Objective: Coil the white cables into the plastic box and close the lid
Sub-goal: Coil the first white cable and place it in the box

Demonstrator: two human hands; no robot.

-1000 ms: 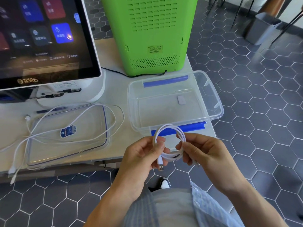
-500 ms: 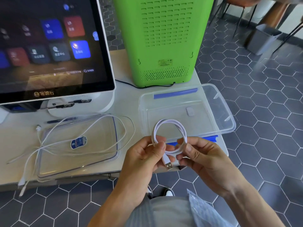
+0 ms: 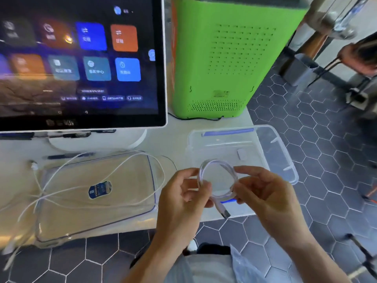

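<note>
Above box [image 3: 283, 160] | both hands pinch coiled cable [image 3: 216, 180] | left hand [image 3: 183, 199], right hand [image 3: 263, 193]

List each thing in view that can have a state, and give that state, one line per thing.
Plastic box: open, no cable inside.
Lid: off, flat on table.
Coiled cable: looped, held by both hands.
Loose cables: uncoiled across lid.
Left hand: gripping coil.
Right hand: gripping coil.
Screen: lit.
</note>
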